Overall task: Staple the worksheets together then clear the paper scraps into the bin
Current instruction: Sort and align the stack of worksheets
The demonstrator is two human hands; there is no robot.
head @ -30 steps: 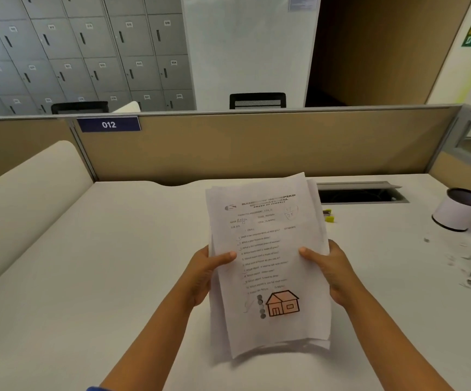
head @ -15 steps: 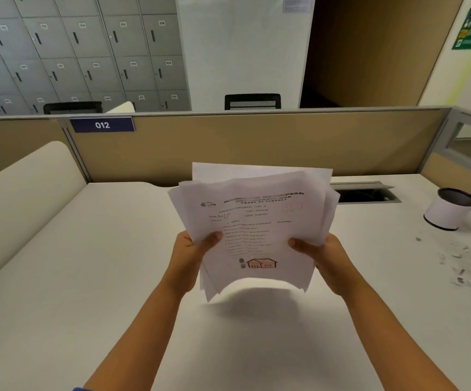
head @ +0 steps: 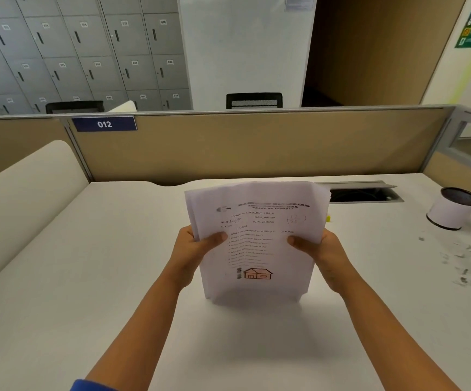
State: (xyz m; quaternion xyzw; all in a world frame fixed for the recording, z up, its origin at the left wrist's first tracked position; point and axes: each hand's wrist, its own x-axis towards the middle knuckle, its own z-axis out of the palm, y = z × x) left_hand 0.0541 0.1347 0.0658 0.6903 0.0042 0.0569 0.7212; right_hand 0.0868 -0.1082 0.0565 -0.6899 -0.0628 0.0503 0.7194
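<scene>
A stack of white worksheets (head: 256,249), the top one printed with text and an orange house drawing, stands upright with its bottom edge on the white desk (head: 115,277). My left hand (head: 192,255) grips the stack's left edge, thumb on the front. My right hand (head: 321,255) grips the right edge the same way. Small paper scraps (head: 460,266) lie scattered on the desk at the right. A small white bin with a dark rim (head: 451,208) stands behind them. A yellow object (head: 328,218) peeks out behind the sheets; the rest of it is hidden.
A tan partition (head: 256,148) with a "012" label closes the desk's far side. An open cable tray (head: 366,193) sits in the desk near it. A cream curved panel (head: 22,198) borders the left side.
The sheets were raised and fanned out half a second ago. Now they are squared up and stand on their bottom edge on the desk, still held by both hands.
</scene>
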